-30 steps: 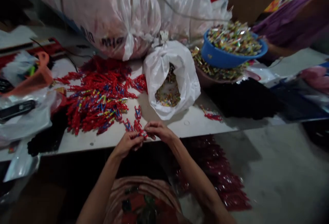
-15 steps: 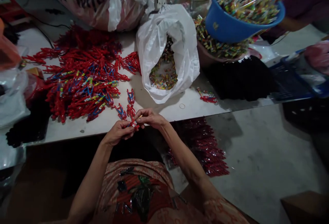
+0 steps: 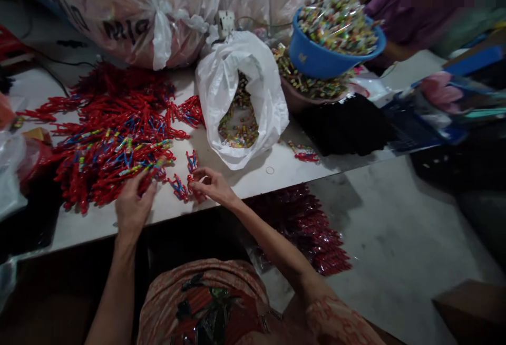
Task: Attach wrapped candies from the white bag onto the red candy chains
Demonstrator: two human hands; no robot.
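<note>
head cam was looking down over my lap at the edge of the white table. my two hands were apart. my left hand lay at the near edge of the big red heap of toys, fingers curled down onto one of the red pieces at the heap's corner, though i couldn't tell if it was properly pinched or just touched. my right hand sat to the right of it, fingertips closed on a small red piece right at the table's front edge. a couple of loose red and blue pieces lay between the hands, just beside my right fingers.

the thing that mattered: the heap spread away to the left and farther back from me, so my left hand was clearly the nearer one to it, already touching it. most of the long thin pieces in the heap lay roughly left to right, a bit fanned out.

past my right hand stood the open white plastic bag with small colourful bits inside, its mouth facing me. farther back and to the right was the blue bowl heaped with colourful wrapped bits, stacked on another full bowl. something black lay on the table in front of them. right at the back were big tied clear sacks. on the floor under the table edge was another shiny red pile.
</note>
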